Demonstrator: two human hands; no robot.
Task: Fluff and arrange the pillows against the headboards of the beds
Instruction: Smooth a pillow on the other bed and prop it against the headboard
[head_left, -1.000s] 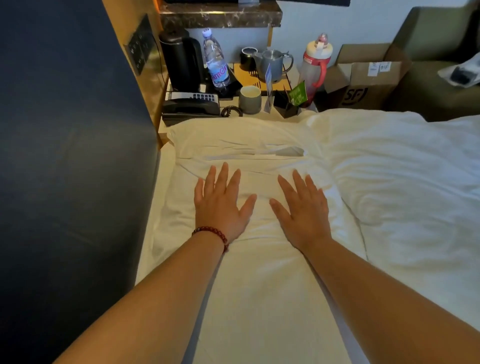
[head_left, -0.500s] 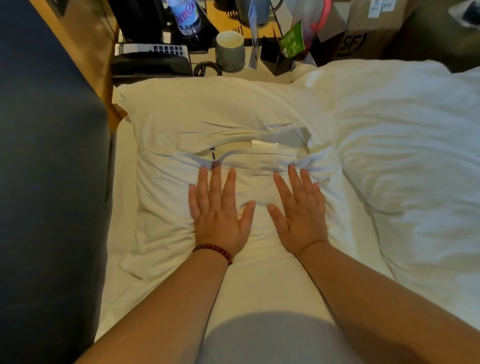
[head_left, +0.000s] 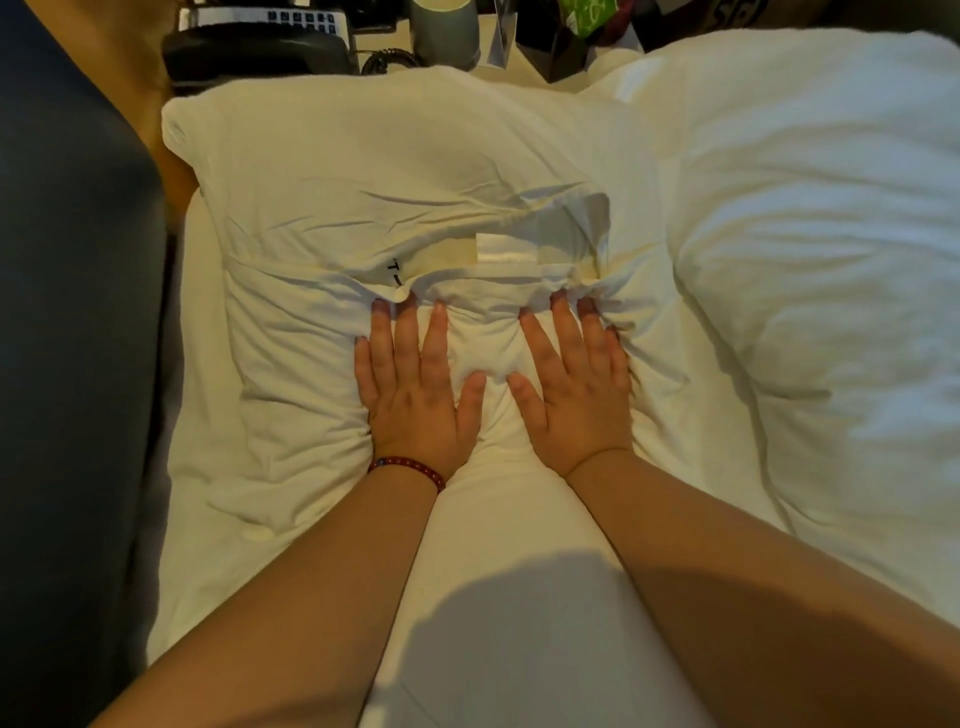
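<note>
Left hand (head_left: 415, 400) and right hand (head_left: 576, 400) press flat, fingers (head_left: 405, 338) straight and spread, gripping nothing, on the pillow (head_left: 363, 171) beneath them, likely to plump it; headboard (head_left: 67, 312) lies left of the fingers.

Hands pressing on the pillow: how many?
2. The left hand, bead bracelet at its wrist, presses the middle of the pillow; the right hand presses flat beside it. None appears hidden.
</note>
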